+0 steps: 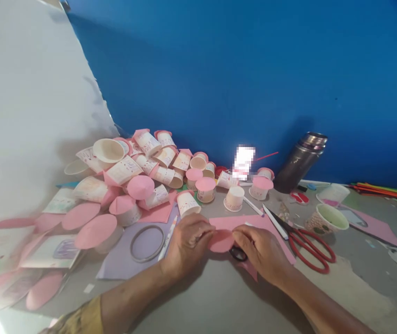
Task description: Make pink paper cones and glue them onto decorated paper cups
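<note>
Your L hand (189,240) and R hand (263,250) are clamped on opp. edges of the pink disc (221,241). It lies btwn your fingertips, apparent long axis L–R, neither hand nearer.

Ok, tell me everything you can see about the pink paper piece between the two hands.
The pink paper piece looks like plain, thin paper or card, with a rounded lower edge. It is held up in front of the person, its left end in the left hand and its right end in the right hand. The fingers cover both ends, so its full outline is hidden. A larger pink sheet lies beyond it, and a dark loop shows near its right end.
</note>
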